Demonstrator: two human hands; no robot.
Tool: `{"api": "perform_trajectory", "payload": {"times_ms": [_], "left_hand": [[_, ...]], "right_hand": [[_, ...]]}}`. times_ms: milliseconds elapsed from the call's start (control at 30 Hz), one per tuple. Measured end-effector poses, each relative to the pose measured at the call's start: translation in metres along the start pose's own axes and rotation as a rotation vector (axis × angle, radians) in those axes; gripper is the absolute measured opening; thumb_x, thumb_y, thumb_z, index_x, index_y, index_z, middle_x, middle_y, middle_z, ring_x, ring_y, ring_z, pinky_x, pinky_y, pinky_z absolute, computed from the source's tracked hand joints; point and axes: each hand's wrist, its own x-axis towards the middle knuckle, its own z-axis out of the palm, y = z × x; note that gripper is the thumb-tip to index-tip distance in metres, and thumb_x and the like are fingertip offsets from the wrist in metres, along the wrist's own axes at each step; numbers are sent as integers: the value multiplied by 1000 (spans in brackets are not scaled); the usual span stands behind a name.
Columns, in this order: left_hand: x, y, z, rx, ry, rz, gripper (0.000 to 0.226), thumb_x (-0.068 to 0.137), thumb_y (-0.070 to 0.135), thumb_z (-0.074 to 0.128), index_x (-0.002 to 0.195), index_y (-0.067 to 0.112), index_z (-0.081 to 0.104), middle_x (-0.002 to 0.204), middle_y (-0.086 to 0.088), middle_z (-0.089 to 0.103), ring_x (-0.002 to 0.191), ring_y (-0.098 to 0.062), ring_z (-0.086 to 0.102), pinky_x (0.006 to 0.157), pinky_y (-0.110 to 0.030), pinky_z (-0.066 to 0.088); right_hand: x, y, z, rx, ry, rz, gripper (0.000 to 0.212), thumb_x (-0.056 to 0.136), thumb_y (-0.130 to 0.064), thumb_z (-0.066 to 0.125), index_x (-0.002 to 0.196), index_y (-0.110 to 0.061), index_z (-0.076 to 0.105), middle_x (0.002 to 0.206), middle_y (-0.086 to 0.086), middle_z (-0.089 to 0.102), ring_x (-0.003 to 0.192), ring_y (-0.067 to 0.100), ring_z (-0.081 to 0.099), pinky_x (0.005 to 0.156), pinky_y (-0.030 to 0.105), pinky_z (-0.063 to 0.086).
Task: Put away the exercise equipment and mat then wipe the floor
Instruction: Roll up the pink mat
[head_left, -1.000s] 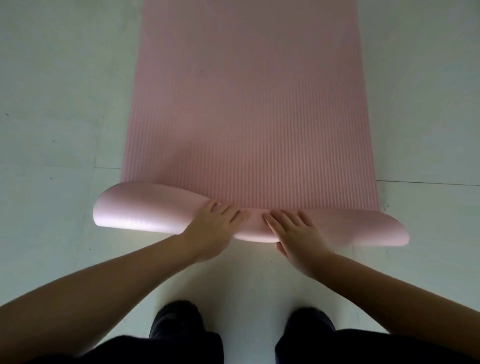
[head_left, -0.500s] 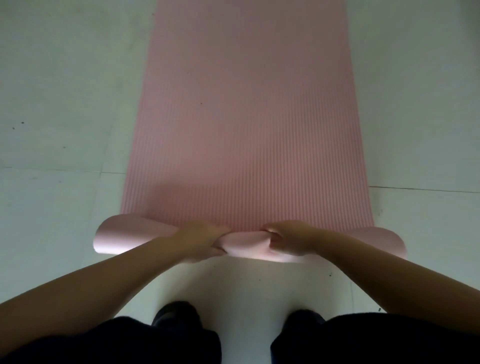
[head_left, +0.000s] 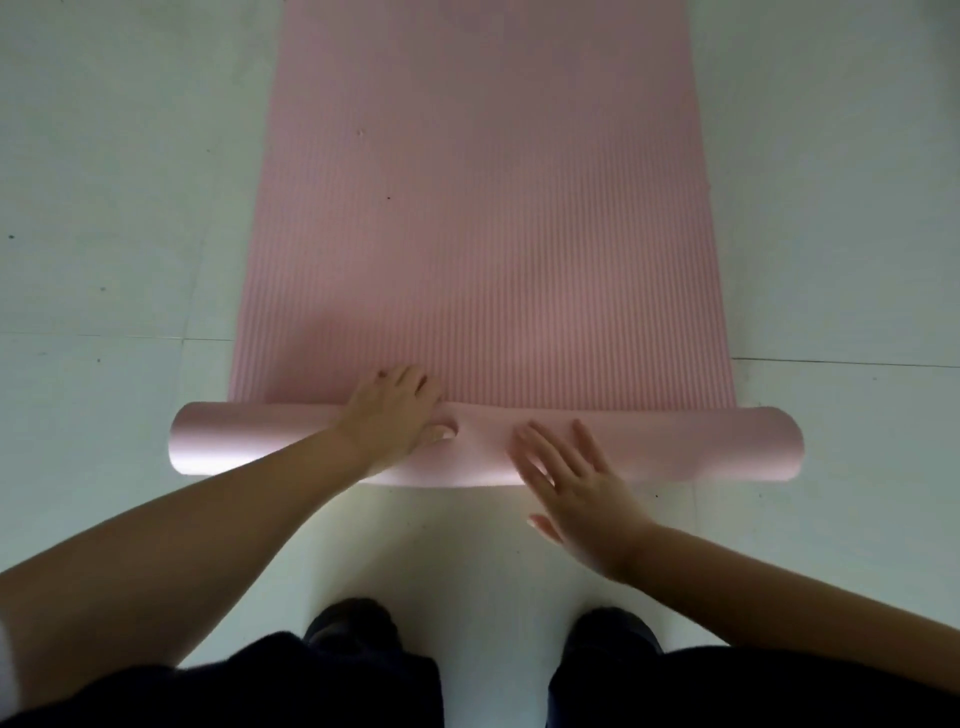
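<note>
A pink ribbed exercise mat (head_left: 483, 218) lies flat on the floor, running away from me. Its near end is wound into a roll (head_left: 691, 441) lying across my view. My left hand (head_left: 389, 415) lies over the top of the roll left of centre, fingers reaching onto the flat part and thumb on the near side. My right hand (head_left: 571, 478) has its fingers spread and straight, the fingertips over the near side of the roll; whether they touch it is unclear.
The pale tiled floor (head_left: 114, 208) surrounds the mat on both sides, with small dark specks on it. My two dark shoes (head_left: 348, 623) stand just behind the roll, with dark trouser legs at the bottom edge.
Both hands were curled round the roll's middle half a second ago. The roll has turned forward and grown thicker; the left hand now lies over it and the right hand has opened and drawn back.
</note>
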Motion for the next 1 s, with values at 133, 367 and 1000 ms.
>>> {"api": "perform_trajectory", "payload": {"times_ms": [133, 367, 1000], "left_hand": [[-6, 9, 1, 59, 467, 203, 32, 80, 35, 59, 103, 12, 57, 94, -9, 62, 86, -27, 47, 76, -38, 36], [-27, 13, 1, 119, 53, 90, 105, 72, 68, 62, 148, 19, 7, 148, -15, 38, 132, -35, 40, 100, -61, 36], [30, -3, -65, -36, -75, 92, 74, 86, 32, 58, 148, 32, 17, 127, -4, 51, 111, -25, 50, 84, -33, 40]], "right_hand": [[6, 16, 5, -60, -154, 22, 115, 51, -46, 85, 143, -6, 27, 147, 17, 40, 135, 29, 41, 99, 64, 37], [49, 43, -29, -24, -123, 150, 75, 92, -30, 53, 152, -24, 9, 159, -2, 16, 146, 22, 17, 110, 66, 2], [68, 54, -56, -22, -119, 256, 61, 91, -33, 51, 145, -20, 24, 125, 10, 52, 109, 31, 52, 89, 38, 41]]}}
